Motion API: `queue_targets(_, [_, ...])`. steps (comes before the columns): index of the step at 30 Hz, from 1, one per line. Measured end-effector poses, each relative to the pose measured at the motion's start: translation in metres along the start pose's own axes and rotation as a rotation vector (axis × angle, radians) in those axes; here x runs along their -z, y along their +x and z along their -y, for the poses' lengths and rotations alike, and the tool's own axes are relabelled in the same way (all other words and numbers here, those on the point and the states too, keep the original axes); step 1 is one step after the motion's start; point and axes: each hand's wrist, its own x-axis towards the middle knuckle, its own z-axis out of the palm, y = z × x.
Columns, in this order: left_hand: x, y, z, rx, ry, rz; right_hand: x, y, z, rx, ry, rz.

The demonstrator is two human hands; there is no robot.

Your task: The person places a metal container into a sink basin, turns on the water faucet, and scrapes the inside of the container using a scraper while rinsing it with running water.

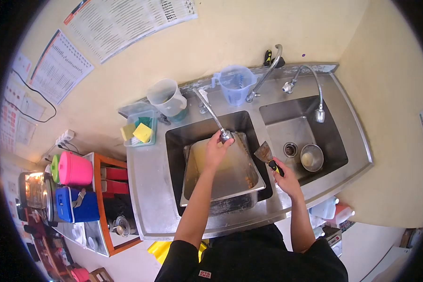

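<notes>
Hands we count: two, left hand (216,151) and right hand (286,180). Sinks, two: left sink (174,142), right sink (286,127). Taps, three: left tap (208,109), middle tap (268,73), right tap (320,89). Jugs, two: left jug (164,95), right jug (237,85). Yellow sponges (142,133), two. We log singles: one scraper (264,152), one tray (230,195), one bowl (318,152), one blue cooler (73,205), one pink bucket (76,169). Wall papers (61,68) several; blurred leftward, we cannot fix their number.

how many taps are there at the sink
3. The left tap reaches over the left basin, its head in the left hand. The middle tap stands beside the blue jug. The right tap hangs over the right basin.
</notes>
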Motion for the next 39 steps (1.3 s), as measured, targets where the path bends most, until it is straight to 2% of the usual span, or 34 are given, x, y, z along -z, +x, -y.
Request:
queue_targets(8, [-0.005,0.003,0.008,-0.022,-0.041,0.003,-0.005,0.006,0.028,0.139,-0.178,-0.012])
queue_targets(16, [0.003,-0.005,0.012,-0.052,0.101,-0.048,-0.027,0.041,0.087,0.284,-0.284,-0.034])
queue_targets(23, [0.012,-0.006,0.027,-0.075,0.151,-0.08,-0.064,0.098,0.052,0.511,-0.564,0.099])
queue_targets(26, [0.013,-0.008,0.02,-0.051,0.179,-0.075,-0.069,0.109,0.047,0.485,-0.604,0.05])
queue_targets(29, [0.011,-0.009,0.019,-0.059,0.17,-0.096,-0.066,0.113,0.049,0.411,-0.512,0.009])
queue_targets(32, [0.012,-0.011,0.013,-0.05,0.142,-0.095,-0.058,0.114,0.05,0.278,-0.683,0.203])
queue_targets(35, [0.016,-0.013,-0.007,0.037,0.067,-0.017,-0.066,0.113,0.036,0.389,-0.579,0.056])
queue_targets(38, [0.009,-0.006,-0.003,0.015,-0.187,0.035,-0.064,0.114,0.04,0.266,-0.699,0.211])
queue_targets(39, [0.01,-0.007,-0.001,0.034,-0.171,0.04,-0.066,0.114,0.037,0.258,-0.701,0.211])
